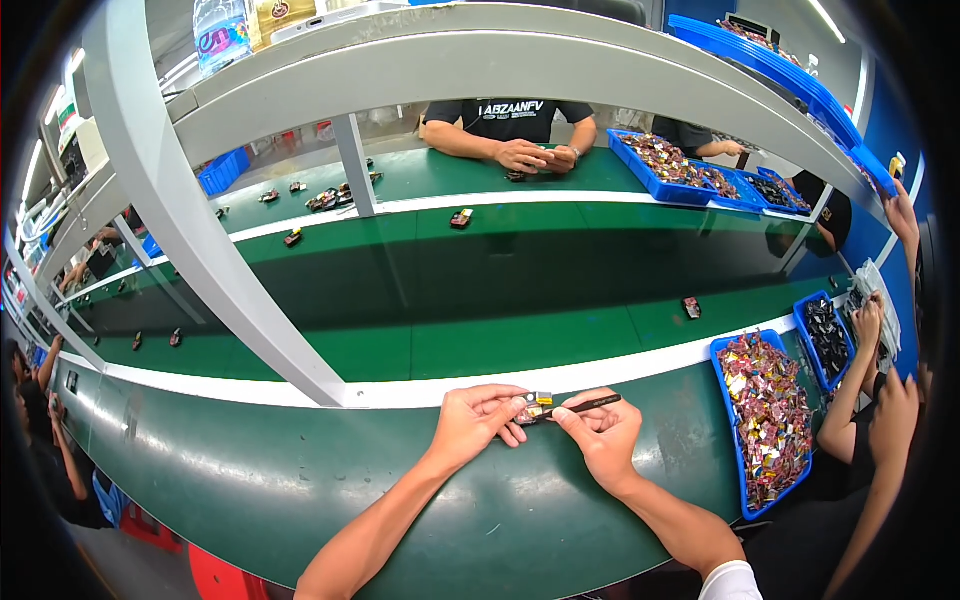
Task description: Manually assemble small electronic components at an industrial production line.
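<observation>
Left hand (470, 420) pinches a small component (536, 404) by its near end, thumb and fingertips closed on it, held just above the green desk (300, 480) at its far edge, right beside the white strip (420, 392) that borders the conveyor belt (480, 300). Right hand (603, 432) has a closed pen-style grip on a thin black tool (585, 403), tip meeting the component; can't tell whether the tip is a blade, probe or tweezer point. Risks as I read them: the pinch is shallow and only on one end, so side load from the tool could twist the part out of the fingers, and it would likely drop onto the strip or roll onto the belt, where other small parts (691, 307) already sit and it'd be hard to single out. The tool tip works close to the left fingertips, so a slip means a poke. Neither wrist looks braced on the desk, so tremor goes straight into the tip. The blue bin of mixed parts (765, 420) sits near the right elbow; a wide pull-back could knock it. A co-worker's arm (845, 400) is close on that side too.
</observation>
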Demonstrator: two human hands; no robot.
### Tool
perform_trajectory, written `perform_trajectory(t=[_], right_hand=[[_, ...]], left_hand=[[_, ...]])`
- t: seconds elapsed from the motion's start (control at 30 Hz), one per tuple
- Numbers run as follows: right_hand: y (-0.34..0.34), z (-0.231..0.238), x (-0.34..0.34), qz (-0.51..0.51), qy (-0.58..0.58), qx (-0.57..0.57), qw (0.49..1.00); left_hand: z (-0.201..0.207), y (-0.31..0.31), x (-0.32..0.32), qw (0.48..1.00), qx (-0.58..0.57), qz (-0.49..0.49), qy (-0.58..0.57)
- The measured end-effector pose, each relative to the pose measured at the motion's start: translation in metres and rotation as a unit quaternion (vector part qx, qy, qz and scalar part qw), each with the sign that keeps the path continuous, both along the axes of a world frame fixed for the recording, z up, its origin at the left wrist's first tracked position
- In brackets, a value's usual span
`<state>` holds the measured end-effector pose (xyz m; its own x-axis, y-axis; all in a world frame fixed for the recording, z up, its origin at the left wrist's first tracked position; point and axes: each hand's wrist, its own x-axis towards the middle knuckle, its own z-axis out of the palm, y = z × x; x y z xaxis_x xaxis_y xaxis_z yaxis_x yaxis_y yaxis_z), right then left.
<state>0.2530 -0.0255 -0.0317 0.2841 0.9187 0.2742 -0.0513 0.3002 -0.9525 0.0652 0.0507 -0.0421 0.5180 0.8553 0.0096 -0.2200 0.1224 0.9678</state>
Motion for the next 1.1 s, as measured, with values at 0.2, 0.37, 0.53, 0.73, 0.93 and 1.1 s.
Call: perform_trajectory(t=[0.2, 0.37, 0.53, 0.73, 0.93, 1.1], right_hand=[[-0.002, 0.001, 0.004, 0.008, -0.029, -0.015, 0.999], [-0.001, 0.002, 0.002, 0.008, 0.046, -0.027, 0.999], [-0.001, 0.008, 0.001, 0.012, 0.089, -0.092, 0.992], [-0.002, 0.014, 0.003, 0.019, 0.1, -0.157, 0.982], [-0.003, 0.015, 0.001, 0.015, 0.091, -0.126, 0.988], [-0.001, 0.014, 0.003, 0.018, 0.081, -0.136, 0.987]], left_hand=[[0.0, -0.001, 0.001, 1.0, 0.002, 0.003, 0.002], [0.0, -0.002, 0.002, 1.0, 0.003, 0.003, 0.01], [-0.001, -0.002, 0.002, 1.0, 0.011, 0.006, 0.013], [-0.002, -0.003, 0.002, 1.0, 0.02, 0.007, 0.007], [-0.002, -0.003, 0.002, 1.0, 0.018, 0.008, 0.018], [0.0, -0.004, 0.004, 0.999, 0.022, 0.01, 0.024]])
